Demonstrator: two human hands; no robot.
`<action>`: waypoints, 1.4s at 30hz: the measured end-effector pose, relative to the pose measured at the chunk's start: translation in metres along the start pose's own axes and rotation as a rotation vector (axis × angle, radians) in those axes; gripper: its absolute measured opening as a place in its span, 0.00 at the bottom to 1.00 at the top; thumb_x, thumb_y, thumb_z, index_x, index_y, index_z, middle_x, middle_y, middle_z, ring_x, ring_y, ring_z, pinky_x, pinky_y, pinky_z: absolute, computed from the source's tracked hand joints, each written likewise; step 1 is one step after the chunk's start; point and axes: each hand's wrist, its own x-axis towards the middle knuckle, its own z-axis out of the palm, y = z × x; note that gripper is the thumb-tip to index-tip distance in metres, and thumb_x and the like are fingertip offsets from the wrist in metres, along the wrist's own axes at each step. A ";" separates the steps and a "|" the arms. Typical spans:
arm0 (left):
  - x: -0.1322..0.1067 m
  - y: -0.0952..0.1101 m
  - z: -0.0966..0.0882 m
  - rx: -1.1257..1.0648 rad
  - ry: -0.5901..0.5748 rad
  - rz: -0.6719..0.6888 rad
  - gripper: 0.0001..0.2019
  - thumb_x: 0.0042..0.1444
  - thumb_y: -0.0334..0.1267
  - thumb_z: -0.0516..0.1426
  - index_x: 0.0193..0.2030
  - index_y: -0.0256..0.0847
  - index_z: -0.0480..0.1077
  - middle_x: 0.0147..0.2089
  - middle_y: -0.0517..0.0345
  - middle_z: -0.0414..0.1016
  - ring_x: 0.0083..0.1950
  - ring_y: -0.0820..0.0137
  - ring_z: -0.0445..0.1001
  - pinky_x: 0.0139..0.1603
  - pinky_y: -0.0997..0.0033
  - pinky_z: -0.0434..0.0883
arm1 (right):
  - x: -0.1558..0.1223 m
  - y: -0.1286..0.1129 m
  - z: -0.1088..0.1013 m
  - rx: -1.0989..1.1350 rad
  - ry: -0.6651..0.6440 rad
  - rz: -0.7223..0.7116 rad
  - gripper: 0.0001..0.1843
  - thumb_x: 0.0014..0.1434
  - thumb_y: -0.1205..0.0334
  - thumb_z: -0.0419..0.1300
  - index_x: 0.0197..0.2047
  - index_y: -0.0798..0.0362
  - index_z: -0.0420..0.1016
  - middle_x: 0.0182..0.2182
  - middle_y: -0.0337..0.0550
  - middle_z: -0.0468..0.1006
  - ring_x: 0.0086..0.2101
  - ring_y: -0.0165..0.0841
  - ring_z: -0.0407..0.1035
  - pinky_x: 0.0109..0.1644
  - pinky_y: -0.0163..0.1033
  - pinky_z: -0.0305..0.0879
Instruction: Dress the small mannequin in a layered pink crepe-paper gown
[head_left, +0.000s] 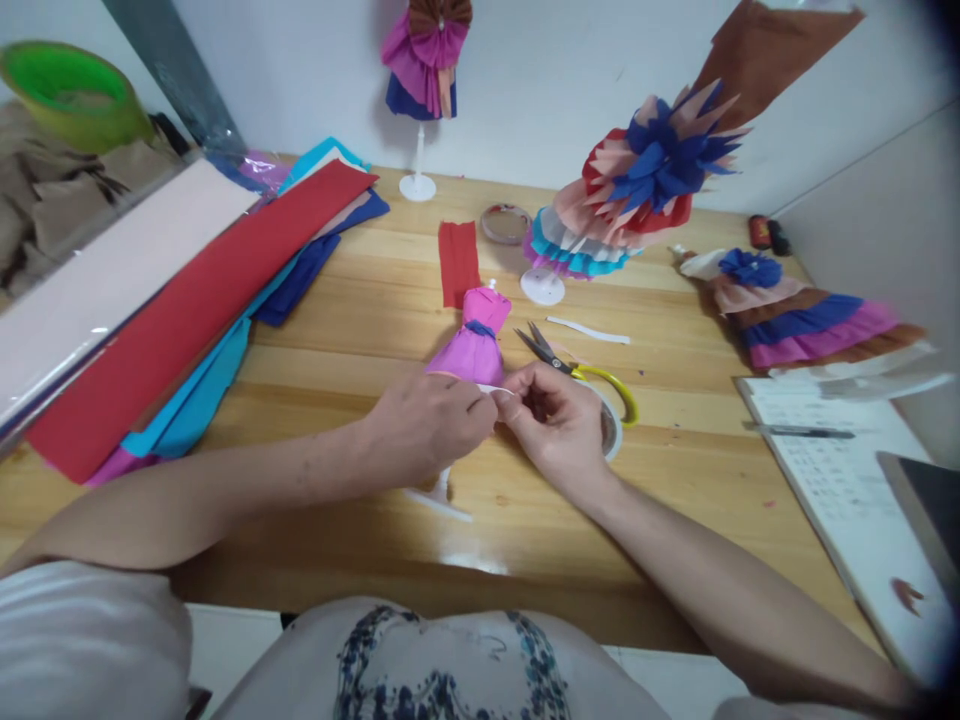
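Observation:
A small pink crepe-paper dress [474, 340] with a blue waistband stands on a white stand in the middle of the wooden table [375, 300]. My left hand [431, 420] is closed around its lower hem. My right hand [555, 420] pinches a thin white strip, perhaps tape, at the same hem, the fingertips of both hands touching. A white tape roll [613, 425] lies partly under my right hand. Yellow-handled scissors [577, 370] lie just behind it.
Sheets of red, blue, pink and cream crepe paper [187, 310] are stacked at the left. A red paper strip [458, 262], finished paper dresses [630, 190] [795, 310] [427, 60], a round tin [505, 224], and a paper sheet with a pen [802, 432] stand around.

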 end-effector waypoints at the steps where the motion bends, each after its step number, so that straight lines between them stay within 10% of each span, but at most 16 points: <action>1: 0.001 0.001 0.002 0.027 0.021 0.008 0.08 0.60 0.27 0.51 0.31 0.37 0.67 0.27 0.57 0.73 0.27 0.69 0.71 0.25 0.70 0.61 | 0.000 0.000 0.000 0.008 0.006 -0.007 0.08 0.54 0.63 0.59 0.24 0.52 0.66 0.18 0.33 0.65 0.19 0.25 0.58 0.21 0.31 0.54; 15: -0.001 0.009 0.010 0.007 0.364 -0.117 0.15 0.60 0.42 0.53 0.25 0.38 0.68 0.23 0.54 0.71 0.27 0.67 0.69 0.25 0.69 0.62 | 0.001 0.002 0.001 0.100 -0.031 0.024 0.08 0.57 0.61 0.58 0.27 0.52 0.68 0.18 0.34 0.68 0.19 0.26 0.60 0.23 0.32 0.57; 23: 0.000 0.009 0.015 -0.103 0.204 -0.275 0.14 0.58 0.34 0.54 0.22 0.38 0.70 0.22 0.56 0.72 0.26 0.69 0.69 0.26 0.71 0.61 | 0.003 0.002 0.001 0.065 -0.019 -0.003 0.07 0.55 0.64 0.57 0.25 0.53 0.68 0.18 0.34 0.67 0.20 0.26 0.60 0.24 0.33 0.57; 33: -0.007 0.007 0.011 -0.246 0.291 -0.370 0.16 0.59 0.33 0.53 0.21 0.38 0.70 0.20 0.61 0.71 0.23 0.75 0.66 0.27 0.75 0.62 | 0.005 -0.003 -0.005 -0.180 0.008 -0.151 0.08 0.49 0.70 0.55 0.21 0.52 0.63 0.16 0.32 0.63 0.18 0.24 0.54 0.23 0.33 0.52; 42: -0.008 0.008 0.012 -0.167 0.325 -0.182 0.10 0.62 0.35 0.53 0.31 0.38 0.71 0.29 0.60 0.77 0.30 0.73 0.72 0.30 0.75 0.66 | 0.005 0.001 -0.004 -0.118 0.014 -0.106 0.09 0.51 0.69 0.56 0.21 0.53 0.64 0.16 0.31 0.63 0.18 0.23 0.54 0.22 0.31 0.52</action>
